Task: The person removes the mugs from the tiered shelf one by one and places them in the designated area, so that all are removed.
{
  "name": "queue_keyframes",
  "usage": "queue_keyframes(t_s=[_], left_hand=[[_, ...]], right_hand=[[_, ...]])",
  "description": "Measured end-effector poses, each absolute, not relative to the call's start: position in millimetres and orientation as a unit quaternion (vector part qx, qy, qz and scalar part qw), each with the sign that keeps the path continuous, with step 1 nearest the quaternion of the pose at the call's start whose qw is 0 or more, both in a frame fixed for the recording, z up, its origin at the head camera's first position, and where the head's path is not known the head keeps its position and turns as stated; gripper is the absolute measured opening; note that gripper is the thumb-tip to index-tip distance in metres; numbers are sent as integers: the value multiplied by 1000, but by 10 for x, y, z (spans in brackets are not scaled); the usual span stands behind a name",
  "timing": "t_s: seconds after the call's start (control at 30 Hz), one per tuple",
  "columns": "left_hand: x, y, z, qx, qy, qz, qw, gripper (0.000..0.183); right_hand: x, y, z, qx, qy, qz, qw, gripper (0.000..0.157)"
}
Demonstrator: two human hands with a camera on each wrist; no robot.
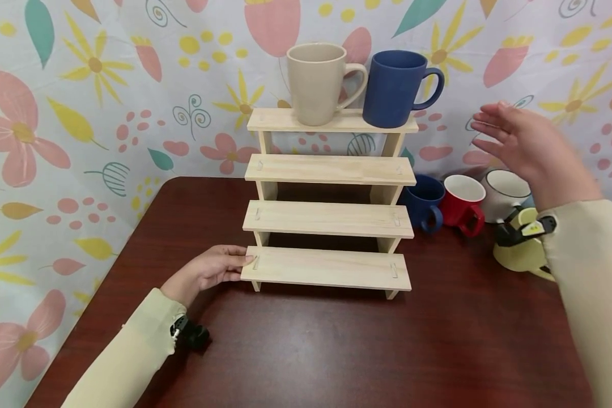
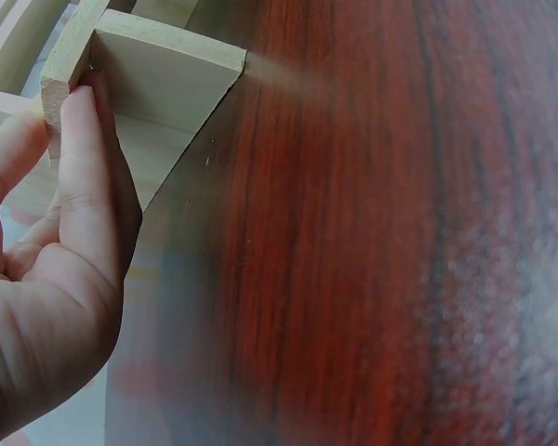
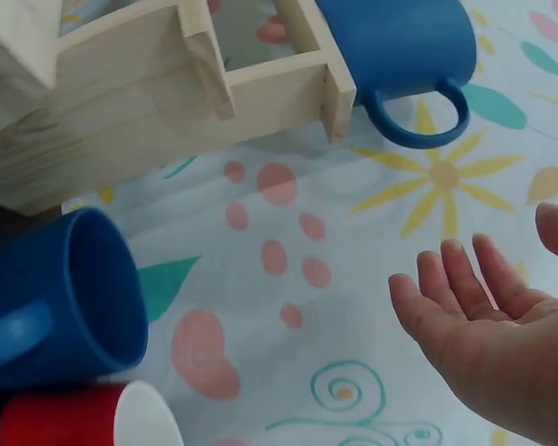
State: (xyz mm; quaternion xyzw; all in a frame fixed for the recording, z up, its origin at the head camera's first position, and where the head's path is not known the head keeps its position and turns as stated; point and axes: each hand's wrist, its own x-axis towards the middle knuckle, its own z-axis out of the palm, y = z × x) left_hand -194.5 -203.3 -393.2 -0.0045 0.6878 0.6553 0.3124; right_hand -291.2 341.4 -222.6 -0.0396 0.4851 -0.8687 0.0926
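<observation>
My left hand [image 1: 219, 266] pinches the left end of the bottom step of a pale wooden tiered stand [image 1: 326, 266], thumb on top and fingers beneath. In the left wrist view the fingers [image 2: 86, 177] lie under the board's edge. My right hand [image 1: 520, 141] is in the air right of the stand, fingers loosely extended and holding nothing. On the top step stand a beige mug [image 1: 316, 85] and a dark blue mug [image 1: 394, 90], both upright with handles to the right. The blue mug is the nearer one to my right hand.
Right of the stand, a second blue mug [image 1: 422, 195], a red mug [image 1: 461, 198], a white mug [image 1: 502, 190] and a yellow mug [image 1: 517, 255] crowd the dark wooden table [image 1: 306, 345]. A flower-patterned cloth [image 1: 148, 73] hangs close behind. My right sleeve partly hides the yellow mug.
</observation>
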Motion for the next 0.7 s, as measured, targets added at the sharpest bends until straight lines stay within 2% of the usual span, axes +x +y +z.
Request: queue_keyframes(t_s=[0.27,0.43,0.7], left_hand=[[-1949,-2030,-3932,-7,689,654,313,41],[-1952,-2040,-3936,-9,692,652,311,43],[-1952,-2042,-3931,-4,694,650,312,40]], right_hand=[[-3133,3157,-2104,-7,530,-844,78,21],[-3268,3025,-2047,17,550,-832,75,23],[-3340,2806,-1924,-3,599,-797,75,28]])
